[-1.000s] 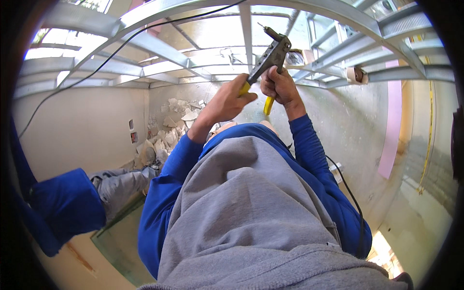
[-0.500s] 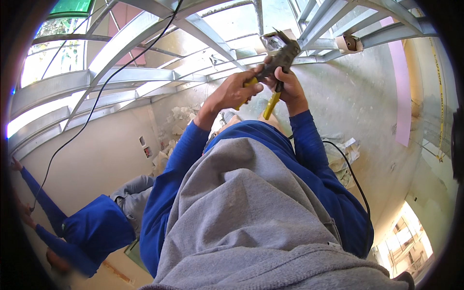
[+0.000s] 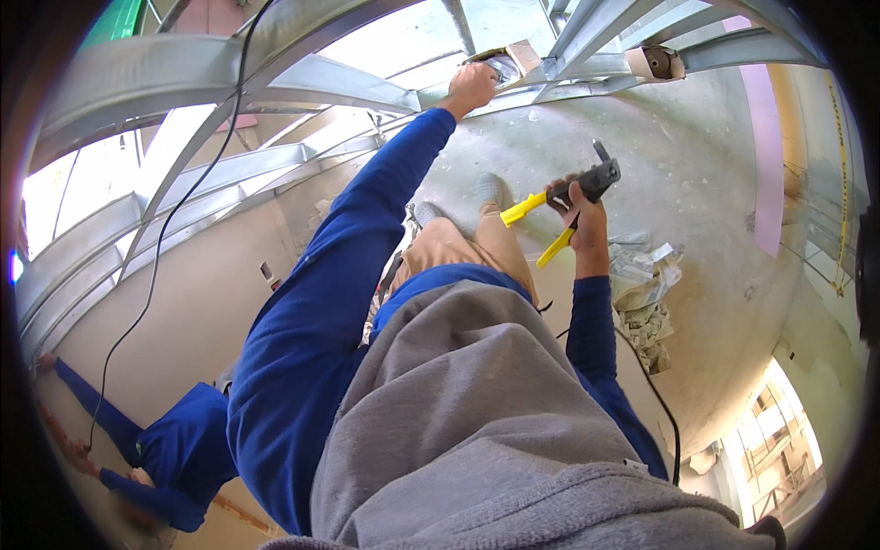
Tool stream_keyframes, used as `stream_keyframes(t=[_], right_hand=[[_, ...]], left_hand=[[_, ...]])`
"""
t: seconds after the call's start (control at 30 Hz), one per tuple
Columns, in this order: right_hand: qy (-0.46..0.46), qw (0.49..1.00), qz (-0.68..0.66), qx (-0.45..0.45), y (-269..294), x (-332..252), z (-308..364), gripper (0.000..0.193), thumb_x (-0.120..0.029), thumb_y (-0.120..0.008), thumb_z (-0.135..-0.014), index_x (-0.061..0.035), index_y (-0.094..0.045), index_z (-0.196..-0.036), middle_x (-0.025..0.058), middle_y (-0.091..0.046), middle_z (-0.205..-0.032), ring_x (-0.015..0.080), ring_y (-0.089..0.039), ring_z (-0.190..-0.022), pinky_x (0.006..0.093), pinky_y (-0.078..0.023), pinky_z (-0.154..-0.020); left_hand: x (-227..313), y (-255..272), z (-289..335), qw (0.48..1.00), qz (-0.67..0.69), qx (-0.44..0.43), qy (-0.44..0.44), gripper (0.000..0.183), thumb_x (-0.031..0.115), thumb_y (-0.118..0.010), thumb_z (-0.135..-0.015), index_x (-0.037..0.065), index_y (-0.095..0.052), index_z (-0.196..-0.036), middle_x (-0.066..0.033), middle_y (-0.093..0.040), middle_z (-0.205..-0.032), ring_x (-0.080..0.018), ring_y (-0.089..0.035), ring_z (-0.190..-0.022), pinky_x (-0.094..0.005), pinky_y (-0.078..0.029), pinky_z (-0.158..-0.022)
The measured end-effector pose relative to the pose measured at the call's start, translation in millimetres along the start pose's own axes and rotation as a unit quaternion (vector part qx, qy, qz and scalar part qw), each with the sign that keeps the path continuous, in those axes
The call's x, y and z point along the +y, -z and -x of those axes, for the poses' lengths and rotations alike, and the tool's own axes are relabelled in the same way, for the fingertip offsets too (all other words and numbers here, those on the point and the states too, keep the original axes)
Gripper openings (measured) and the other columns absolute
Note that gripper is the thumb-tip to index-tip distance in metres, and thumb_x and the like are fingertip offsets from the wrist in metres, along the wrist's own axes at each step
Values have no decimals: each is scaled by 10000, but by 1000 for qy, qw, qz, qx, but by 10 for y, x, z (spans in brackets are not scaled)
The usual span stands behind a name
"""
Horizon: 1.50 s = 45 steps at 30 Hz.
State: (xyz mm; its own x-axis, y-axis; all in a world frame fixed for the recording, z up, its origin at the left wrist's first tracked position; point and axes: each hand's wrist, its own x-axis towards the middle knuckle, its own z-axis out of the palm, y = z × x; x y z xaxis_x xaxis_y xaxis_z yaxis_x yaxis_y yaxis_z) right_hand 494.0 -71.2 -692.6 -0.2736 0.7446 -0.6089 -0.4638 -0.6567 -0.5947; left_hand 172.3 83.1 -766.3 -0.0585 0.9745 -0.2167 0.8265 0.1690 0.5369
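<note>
My right hand grips a hand riveter with a dark head and two yellow handles. The handles are spread apart, and the nose points up and away from me over the floor. Ahead and to the left, my left hand reaches to a small open carton on the metal framing. Its fingertips dip in among shiny small pieces at the carton's opening. What those fingers hold, if anything, is hidden.
A second open carton with a brown round thing inside rests on the framing. A black cable hangs across the left side. Another person in blue works at lower left. Torn scraps lie on the floor right of my legs.
My left hand has let go of the riveter and moved forward to the carton. My right hand has brought the riveter back and right, away from the framing.
</note>
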Motion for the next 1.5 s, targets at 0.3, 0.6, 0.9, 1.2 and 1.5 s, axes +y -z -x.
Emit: stream_keyframes(t=[0.3,0.6,0.9,1.2,1.5], right_hand=[[-16,995,23,100,349,345,310,300,-180,-743,-957,-37,-592,-1173,165,-690,-1051,339,-681,-1049,520,-557,-972],[-25,995,30,94,420,446,379,282,-142,-748,-948,-32,-603,-1164,163,-696,-1035,327,-688,-1029,508,-571,-952],[1,993,105,55,67,241,217,379,-202,-811,-904,-35,-595,-1167,145,-709,-1027,296,-697,-1011,463,-576,-947],[-18,991,135,16,-116,359,202,325,-142,-792,-917,-32,-604,-1159,111,-719,-1003,256,-706,-966,423,-570,-928],[-46,971,235,-9,-491,354,147,300,-104,-721,-960,8,-604,-1213,148,-720,-1036,258,-712,-966,399,-590,-878]], left_hand=[[-198,-796,-581,980,-196,5,41,279,201,-541,-937,45,-749,-1042,-166,-716,-1132,-356,-585,-1196,-523,-455,-973],[-315,-935,-620,986,-138,88,32,221,154,-615,-836,103,-783,-971,-172,-751,-1036,-360,-650,-1107,-532,-471,-936],[-221,-791,-591,987,-152,44,30,234,186,-603,-891,69,-754,-1027,-158,-741,-1059,-357,-643,-1124,-546,-433,-987],[-336,-937,-488,978,-159,132,-9,232,193,-497,-957,74,-635,-1100,-157,-710,-1085,-336,-631,-1130,-522,-455,-978],[-162,-556,40,910,268,313,49,163,93,-579,-928,28,-595,-1077,-205,-672,-839,-395,-675,-803,-485,-525,-730]])
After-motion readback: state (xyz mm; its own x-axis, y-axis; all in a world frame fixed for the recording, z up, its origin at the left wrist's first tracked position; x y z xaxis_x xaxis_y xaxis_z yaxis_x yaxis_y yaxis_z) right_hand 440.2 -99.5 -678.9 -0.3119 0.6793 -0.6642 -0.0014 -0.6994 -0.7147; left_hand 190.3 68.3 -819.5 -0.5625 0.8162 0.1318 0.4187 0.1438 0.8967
